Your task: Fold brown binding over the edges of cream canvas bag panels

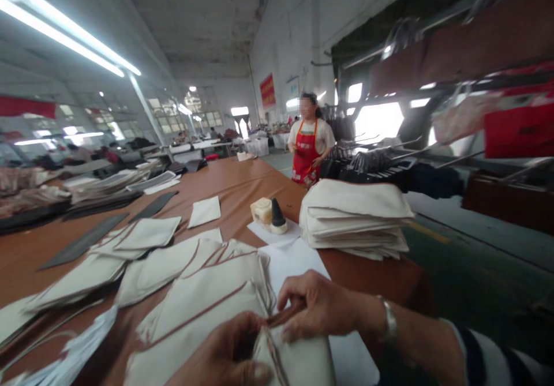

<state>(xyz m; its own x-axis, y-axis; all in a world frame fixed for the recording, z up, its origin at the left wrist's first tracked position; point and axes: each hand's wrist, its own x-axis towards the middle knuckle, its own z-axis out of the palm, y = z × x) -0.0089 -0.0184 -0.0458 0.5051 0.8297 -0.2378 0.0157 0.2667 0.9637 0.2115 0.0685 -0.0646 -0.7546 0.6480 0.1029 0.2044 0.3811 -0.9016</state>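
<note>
A cream fabric panel with a brown edge lies under both my hands at the table's front. My left hand pinches its left side, thumb on top. Over the upper edge, my right hand has its fingers curled round the brown trim. The fingertips of both hands are close together, and part of the trim between them is hidden. Just left of them is a spread stack of cream panels with brown edging. White paper sheets lie beneath and beyond my right hand.
A tall pile of cream panels stands at the table's right edge. A yellowish block-shaped container and a black cone-shaped object sit beyond the paper. White strips lie front left. A person in a red apron stands past the table.
</note>
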